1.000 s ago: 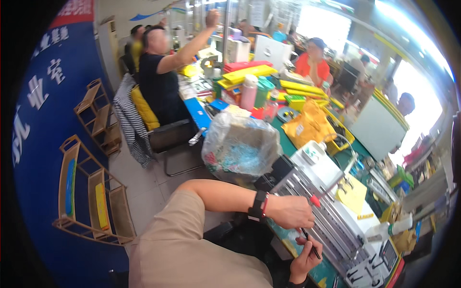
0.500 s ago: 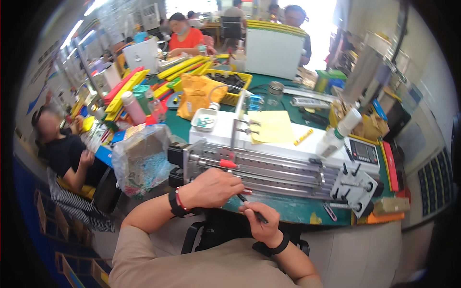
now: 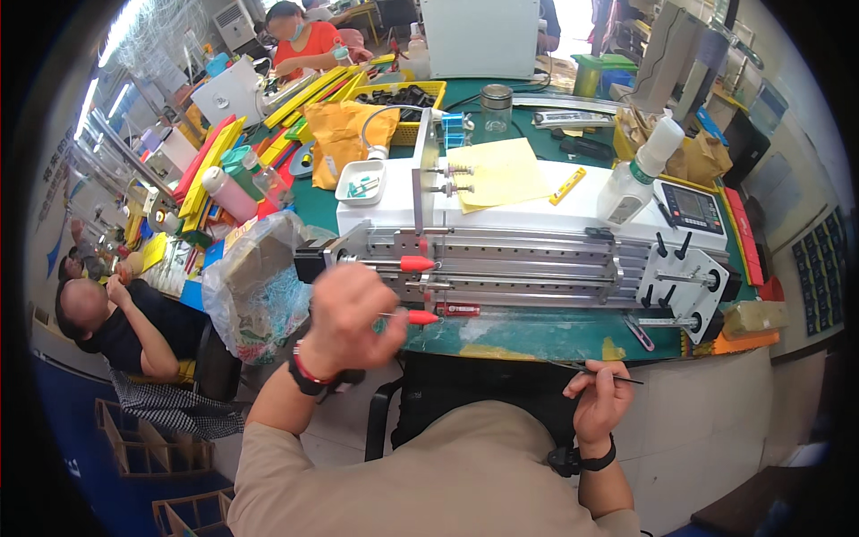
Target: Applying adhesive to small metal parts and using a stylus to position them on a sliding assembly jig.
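Note:
My left hand (image 3: 351,315) is lifted in front of the left end of a metal rail machine (image 3: 528,268). Motion blurs its fingers, so any hold is unclear. Right beside them is a red cone-shaped tip (image 3: 420,317) with a thin shaft; a second red tip (image 3: 416,263) sits farther back on the machine. Off the bench's front edge, my right hand (image 3: 601,407) is closed around a slim dark tool (image 3: 626,379), whose kind I cannot make out. A small red cylinder (image 3: 460,310) lies close to the machine's front side.
A plastic bag (image 3: 255,300) of blue pieces stands left of the machine. Behind it are a white tray (image 3: 361,183), yellow paper (image 3: 501,174), a white bottle (image 3: 640,170) and a control box (image 3: 691,208). A pink-handled cutter (image 3: 641,335) lies at right. Other people sit beyond.
My hands have moved apart. The left rose and went left; the right went right with the dark tool. The whole view has shifted, and the red tip by my left hand now shows.

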`<state>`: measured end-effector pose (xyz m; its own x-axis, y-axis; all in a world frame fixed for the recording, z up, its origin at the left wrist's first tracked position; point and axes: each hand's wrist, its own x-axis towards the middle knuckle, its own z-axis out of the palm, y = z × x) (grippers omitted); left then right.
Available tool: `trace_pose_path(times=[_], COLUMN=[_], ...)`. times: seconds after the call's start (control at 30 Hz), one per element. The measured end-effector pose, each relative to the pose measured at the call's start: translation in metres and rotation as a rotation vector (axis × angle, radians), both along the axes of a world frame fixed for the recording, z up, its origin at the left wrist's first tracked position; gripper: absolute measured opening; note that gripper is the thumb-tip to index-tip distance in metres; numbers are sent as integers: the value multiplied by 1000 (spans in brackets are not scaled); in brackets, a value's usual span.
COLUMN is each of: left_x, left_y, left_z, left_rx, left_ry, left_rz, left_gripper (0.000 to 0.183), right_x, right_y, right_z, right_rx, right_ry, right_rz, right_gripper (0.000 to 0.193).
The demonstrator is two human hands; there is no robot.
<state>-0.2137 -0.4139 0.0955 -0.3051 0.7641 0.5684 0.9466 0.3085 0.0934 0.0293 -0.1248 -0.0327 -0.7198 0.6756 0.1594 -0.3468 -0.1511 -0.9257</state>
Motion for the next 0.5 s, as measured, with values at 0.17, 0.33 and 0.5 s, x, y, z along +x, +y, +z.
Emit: trace_pose_path(times=[0.17,0.33,0.5], left_x=[-7,-14,-37], left_y=[-26,23,39], left_z=[24,1,3], left_rx=[120,-184,-244], left_ry=[251,364,222], left_rz=[530,-63,-303], left_gripper=[23,33,28], right_x=[-24,-70,-117], right_y=[-13,-20,-30], right_z=[18,51,66], right_rx=[239,600,654], right_ry=[102,217,279], right_rz=[148,257,213], right_gripper=[21,26,26])
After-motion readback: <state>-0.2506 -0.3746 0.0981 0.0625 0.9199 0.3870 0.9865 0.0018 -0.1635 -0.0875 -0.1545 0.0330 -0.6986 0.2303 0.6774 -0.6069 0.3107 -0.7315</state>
